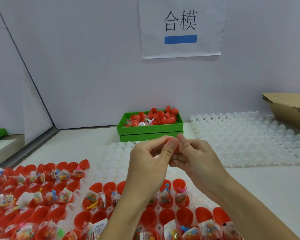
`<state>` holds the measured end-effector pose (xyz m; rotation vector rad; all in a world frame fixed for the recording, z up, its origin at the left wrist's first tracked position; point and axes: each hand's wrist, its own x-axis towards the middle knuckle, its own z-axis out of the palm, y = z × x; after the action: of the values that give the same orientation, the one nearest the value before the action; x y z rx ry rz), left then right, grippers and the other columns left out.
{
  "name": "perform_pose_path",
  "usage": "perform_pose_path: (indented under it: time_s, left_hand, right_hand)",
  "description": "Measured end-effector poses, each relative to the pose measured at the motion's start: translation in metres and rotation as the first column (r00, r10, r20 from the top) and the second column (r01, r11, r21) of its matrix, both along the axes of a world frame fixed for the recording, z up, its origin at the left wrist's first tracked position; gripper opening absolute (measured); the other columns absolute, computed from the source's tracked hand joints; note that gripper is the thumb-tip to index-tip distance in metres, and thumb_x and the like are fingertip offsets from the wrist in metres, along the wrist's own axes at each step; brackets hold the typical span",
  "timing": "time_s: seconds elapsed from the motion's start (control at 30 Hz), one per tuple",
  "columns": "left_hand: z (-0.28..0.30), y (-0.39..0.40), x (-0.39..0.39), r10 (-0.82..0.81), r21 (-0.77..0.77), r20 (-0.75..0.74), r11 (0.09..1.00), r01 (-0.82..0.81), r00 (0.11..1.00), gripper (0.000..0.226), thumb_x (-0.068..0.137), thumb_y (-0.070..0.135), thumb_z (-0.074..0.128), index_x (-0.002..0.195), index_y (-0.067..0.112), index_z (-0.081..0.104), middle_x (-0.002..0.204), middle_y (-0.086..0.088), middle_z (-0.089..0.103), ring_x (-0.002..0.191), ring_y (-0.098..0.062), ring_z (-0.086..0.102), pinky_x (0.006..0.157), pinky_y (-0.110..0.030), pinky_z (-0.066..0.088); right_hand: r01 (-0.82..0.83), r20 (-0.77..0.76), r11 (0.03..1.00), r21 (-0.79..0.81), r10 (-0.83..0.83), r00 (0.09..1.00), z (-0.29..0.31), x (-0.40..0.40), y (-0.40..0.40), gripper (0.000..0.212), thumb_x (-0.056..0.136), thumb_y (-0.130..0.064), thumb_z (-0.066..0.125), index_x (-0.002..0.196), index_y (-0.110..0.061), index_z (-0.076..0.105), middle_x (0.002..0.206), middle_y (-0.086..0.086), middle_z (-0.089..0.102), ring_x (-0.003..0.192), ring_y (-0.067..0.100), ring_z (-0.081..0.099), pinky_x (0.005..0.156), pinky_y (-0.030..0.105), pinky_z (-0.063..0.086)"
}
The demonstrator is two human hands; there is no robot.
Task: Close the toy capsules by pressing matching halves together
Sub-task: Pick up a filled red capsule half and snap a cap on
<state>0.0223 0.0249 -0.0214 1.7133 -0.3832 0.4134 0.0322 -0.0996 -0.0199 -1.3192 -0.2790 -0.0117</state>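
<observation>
My left hand and my right hand meet in mid-air above the table, fingertips pinched together around a red toy capsule. Only a sliver of red shows between the thumbs; whether its halves are joined is hidden. Below the hands, white trays hold several open red capsule halves, some filled with small bagged toys.
A green bin heaped with red capsules stands at the back against the wall. White bumpy trays lie at the right, with a cardboard box behind them. A paper sign hangs on the wall.
</observation>
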Motion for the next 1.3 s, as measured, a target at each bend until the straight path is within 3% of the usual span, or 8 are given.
perform_pose_path:
  time_s: [0.1, 0.2, 0.3, 0.4, 0.5, 0.8, 1.1, 1.3]
  left_hand:
    - [-0.002, 0.004, 0.003, 0.036, 0.175, 0.031, 0.984, -0.041, 0.999, 0.041, 0.087, 0.033, 0.068, 0.128, 0.032, 0.064, 0.121, 0.021, 0.065, 0.11, 0.004, 0.06, 0.076, -0.012, 0.053]
    - [0.0, 0.003, 0.002, 0.031, 0.208, 0.084, 0.977, -0.048, 0.996, 0.023, 0.088, 0.021, 0.071, 0.106, 0.036, 0.073, 0.101, 0.018, 0.072, 0.097, -0.002, 0.066, 0.075, -0.017, 0.055]
    - [0.004, 0.001, 0.001, -0.017, -0.157, -0.113, 0.988, -0.001, 0.993, 0.02, 0.087, 0.035, 0.063, 0.08, 0.026, 0.079, 0.084, 0.003, 0.076, 0.081, -0.009, 0.071, 0.071, -0.022, 0.058]
    - [0.008, 0.004, 0.002, -0.275, -0.647, -0.318, 0.763, 0.004, 0.907, 0.034, 0.083, 0.033, 0.058, 0.085, 0.006, 0.077, 0.081, -0.014, 0.073, 0.078, -0.02, 0.073, 0.066, -0.03, 0.06]
    - [0.009, 0.006, 0.001, -0.383, -0.762, -0.337, 0.648, -0.01, 0.86, 0.039, 0.082, 0.029, 0.056, 0.1, -0.003, 0.069, 0.083, -0.017, 0.073, 0.08, -0.023, 0.074, 0.066, -0.03, 0.06]
    - [0.011, 0.007, -0.001, -0.341, -0.706, -0.355, 0.708, -0.011, 0.871, 0.032, 0.078, 0.031, 0.062, 0.083, 0.002, 0.076, 0.082, -0.018, 0.073, 0.074, -0.023, 0.073, 0.062, -0.028, 0.059]
    - [0.008, 0.004, 0.002, -0.322, -0.648, -0.366, 0.761, 0.009, 0.873, 0.028, 0.082, 0.033, 0.062, 0.075, 0.012, 0.079, 0.081, -0.012, 0.073, 0.074, -0.018, 0.071, 0.067, -0.029, 0.059]
    - [0.008, 0.002, 0.001, -0.366, -0.633, -0.326, 0.77, 0.087, 0.871, 0.029, 0.083, 0.031, 0.061, 0.077, 0.011, 0.08, 0.081, -0.012, 0.074, 0.078, -0.018, 0.074, 0.069, -0.029, 0.06]
  right_hand:
    - [-0.001, -0.086, 1.0, -0.019, 0.0, 0.996, 0.003, 0.001, -0.007, 0.06, 0.074, -0.057, 0.059, 0.076, 0.001, 0.074, 0.067, 0.018, 0.067, 0.063, 0.028, 0.066, 0.055, 0.025, 0.052]
    - [-0.012, -0.109, 0.991, -0.134, -0.003, 0.994, 0.007, -0.001, -0.011, 0.075, 0.07, -0.067, 0.056, 0.072, 0.006, 0.072, 0.06, 0.017, 0.064, 0.051, 0.022, 0.06, 0.048, 0.024, 0.048]
    - [-0.025, -0.136, 0.987, -0.158, 0.003, 0.991, 0.011, -0.003, -0.012, 0.076, 0.076, -0.069, 0.045, 0.069, -0.001, 0.076, 0.06, 0.015, 0.065, 0.046, 0.022, 0.058, 0.044, 0.024, 0.044]
    - [-0.003, -0.132, 0.992, -0.127, -0.014, 0.991, 0.011, -0.002, -0.017, 0.073, 0.093, -0.058, 0.037, 0.076, 0.001, 0.077, 0.06, 0.015, 0.064, 0.047, 0.022, 0.057, 0.044, 0.024, 0.043]
    - [0.028, -0.127, 0.994, -0.109, -0.041, 0.991, 0.01, -0.001, -0.017, 0.068, 0.101, -0.046, 0.036, 0.075, 0.002, 0.076, 0.06, 0.015, 0.063, 0.047, 0.023, 0.057, 0.044, 0.024, 0.043]
    - [0.243, 0.169, 0.928, -0.281, -0.202, 0.965, 0.003, -0.002, -0.011, 0.011, 0.093, -0.016, 0.062, 0.087, -0.017, 0.071, 0.07, -0.002, 0.07, 0.066, 0.013, 0.067, 0.059, 0.021, 0.051]
    - [0.212, 0.261, 0.92, -0.33, -0.126, 0.957, 0.0, -0.005, -0.007, 0.021, 0.089, -0.013, 0.068, 0.101, -0.03, 0.068, 0.086, -0.007, 0.07, 0.085, 0.009, 0.067, 0.072, 0.03, 0.057]
    - [0.229, 0.308, 0.9, -0.37, -0.113, 0.945, 0.0, -0.006, -0.005, 0.037, 0.084, -0.01, 0.074, 0.107, -0.038, 0.066, 0.095, -0.01, 0.068, 0.093, 0.005, 0.065, 0.071, 0.019, 0.054]
